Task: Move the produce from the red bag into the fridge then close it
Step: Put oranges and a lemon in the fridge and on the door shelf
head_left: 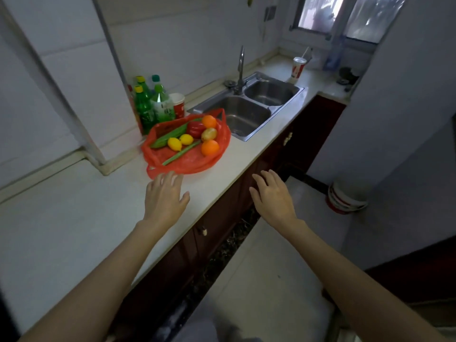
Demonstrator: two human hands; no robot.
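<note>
A red plastic bag (195,160) lies spread open on the white counter (74,218). On it rest two oranges (210,147), two lemons (174,144), a red pepper (195,128), a yellowish onion-like bulb (209,134), a long green gourd (170,137) and a thin green stalk (181,153). My left hand (164,196) hovers over the counter with straight, spread fingers, its tips just short of the bag's near edge. My right hand (272,195) hangs beyond the counter's front edge, fingers relaxed and holding nothing. No fridge is in view.
Green bottles (144,104) and a red-and-white cup (178,104) stand behind the bag against the wall. A steel double sink (246,112) with a tap lies to the right, a paper cup (298,67) beyond it. A white bucket (345,196) sits on the floor.
</note>
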